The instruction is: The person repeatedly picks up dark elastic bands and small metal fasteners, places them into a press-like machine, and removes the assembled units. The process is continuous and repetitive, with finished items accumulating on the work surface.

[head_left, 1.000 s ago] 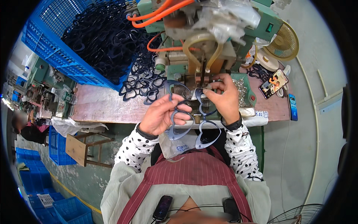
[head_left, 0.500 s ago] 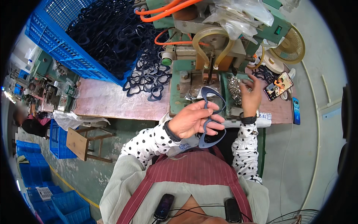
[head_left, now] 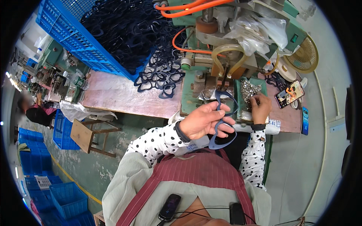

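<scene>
My left hand point(head_left: 201, 122) pinches a dark blue two-looped piece point(head_left: 225, 144), shaped like a goggle frame, between thumb and fingers. One loop stands above the fingers and the other hangs below them. Just beyond it are the lower jaws of a green bench press point(head_left: 199, 87). To the right, my right hand point(head_left: 261, 109) is at the near edge of a heap of small shiny metal pieces point(head_left: 249, 90) on a green tray point(head_left: 263, 86). Its fingers are drawn together, pointing into the heap; whatever they grip is too small to make out.
A blue crate point(head_left: 81, 43) brims with dark blue looped pieces, and more point(head_left: 166, 77) lie loose on the table point(head_left: 124, 96). Right of the press are a fan point(head_left: 303, 56), a lit phone point(head_left: 290, 94) and a blue phone-like object point(head_left: 304, 120). A wooden stool point(head_left: 82, 135) stands left; another person point(head_left: 36, 113) sits far left.
My right hand has come down onto the near edge of the metal heap, its fingers closing together. My left hand keeps its hold on the blue piece. The whole view has shifted slightly.
</scene>
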{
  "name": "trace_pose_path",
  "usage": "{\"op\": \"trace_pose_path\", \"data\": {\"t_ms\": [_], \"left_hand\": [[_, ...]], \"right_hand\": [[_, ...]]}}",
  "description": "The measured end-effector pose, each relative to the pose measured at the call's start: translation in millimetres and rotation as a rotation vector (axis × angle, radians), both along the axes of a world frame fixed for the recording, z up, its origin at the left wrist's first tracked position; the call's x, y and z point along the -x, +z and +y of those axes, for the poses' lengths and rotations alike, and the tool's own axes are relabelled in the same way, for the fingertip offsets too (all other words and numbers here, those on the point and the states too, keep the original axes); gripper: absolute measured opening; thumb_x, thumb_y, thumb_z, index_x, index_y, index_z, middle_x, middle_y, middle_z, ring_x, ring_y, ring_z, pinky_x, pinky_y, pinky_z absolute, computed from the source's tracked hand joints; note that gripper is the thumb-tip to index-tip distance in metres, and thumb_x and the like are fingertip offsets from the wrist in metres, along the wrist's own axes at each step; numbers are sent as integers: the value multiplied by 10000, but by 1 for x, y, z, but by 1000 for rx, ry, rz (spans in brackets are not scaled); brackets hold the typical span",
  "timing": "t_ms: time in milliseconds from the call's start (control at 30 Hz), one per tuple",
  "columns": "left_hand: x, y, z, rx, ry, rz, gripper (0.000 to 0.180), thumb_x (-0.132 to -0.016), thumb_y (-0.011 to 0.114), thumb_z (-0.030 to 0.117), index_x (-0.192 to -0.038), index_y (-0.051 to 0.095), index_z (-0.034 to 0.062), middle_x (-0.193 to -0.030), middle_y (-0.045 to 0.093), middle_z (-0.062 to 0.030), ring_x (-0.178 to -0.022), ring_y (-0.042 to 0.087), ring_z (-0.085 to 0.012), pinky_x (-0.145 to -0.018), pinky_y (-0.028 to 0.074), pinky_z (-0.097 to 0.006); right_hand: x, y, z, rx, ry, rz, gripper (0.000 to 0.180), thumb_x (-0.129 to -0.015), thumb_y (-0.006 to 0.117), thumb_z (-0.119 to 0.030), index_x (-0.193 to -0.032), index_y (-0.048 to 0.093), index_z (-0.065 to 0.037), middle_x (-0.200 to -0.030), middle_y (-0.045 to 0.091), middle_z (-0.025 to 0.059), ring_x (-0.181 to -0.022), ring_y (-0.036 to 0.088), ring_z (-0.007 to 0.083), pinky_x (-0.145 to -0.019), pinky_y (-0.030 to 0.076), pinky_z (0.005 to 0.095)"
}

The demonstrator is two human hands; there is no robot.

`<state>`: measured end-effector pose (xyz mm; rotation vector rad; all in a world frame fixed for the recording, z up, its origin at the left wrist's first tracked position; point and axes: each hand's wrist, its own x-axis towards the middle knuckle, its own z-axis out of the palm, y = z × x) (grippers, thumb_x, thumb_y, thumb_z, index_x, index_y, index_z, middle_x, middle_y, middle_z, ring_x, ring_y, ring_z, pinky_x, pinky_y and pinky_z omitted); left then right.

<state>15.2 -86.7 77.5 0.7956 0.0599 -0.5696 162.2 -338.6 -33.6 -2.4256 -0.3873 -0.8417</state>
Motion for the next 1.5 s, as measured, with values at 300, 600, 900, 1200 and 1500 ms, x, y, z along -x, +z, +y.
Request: {"op": "trace_pose_path", "data": {"t_ms": [300, 600, 900, 1200, 1500], "left_hand": [[-23, -50, 86, -2013, 124, -735, 201, -839, 580, 126, -990, 713, 130, -1079, 657, -78, -923, 625, -322, -759, 504, -420], [-83, -126, 196, -1809, 316, -925, 296, -696, 734, 84, -905, 753, 293, -1337, 543, -38, -1240, 454, -340, -1016, 354, -457], [-47, -46, 185, -894, 856, -919, 121, -865, 637, 111, -916, 703, 24, -1342, 553, -139, -1344, 382, -270, -1102, 274, -401], [-37, -40, 176, -1936, 1318, -1067, 162, -898, 646, 164, -902, 596, 9, -768, 607, -115, -631, 585, -290, -554, 445, -364], [-26, -28, 164, -1377, 1263, -727, 64, -936, 578, 69, -900, 544, 30, -772, 628, -51, -574, 529, -82, -531, 427, -228]], "right_hand": [[2, -7, -4, -246, -80, 105, 129, -874, 635, -195, -938, 683, -94, -870, 668, 100, -856, 589, 298, -784, 425, 417], [-4, -9, 1, -234, -103, 87, 138, -902, 579, -156, -963, 651, -54, -906, 664, 150, -878, 595, 350, -796, 434, 440], [1, 2, 4, -190, -63, 66, 79, -828, 660, -122, -898, 677, -90, -894, 674, 80, -868, 604, 304, -772, 450, 402], [34, 82, 66, -596, 315, 304, 172, -784, 669, -35, -943, 729, -57, -892, 683, 81, -809, 604, 178, -754, 478, 286], [61, 114, 99, -678, 502, 550, 315, -744, 721, -55, -1034, 606, -9, -830, 690, 40, -637, 474, 55, -586, 401, 218]]}}
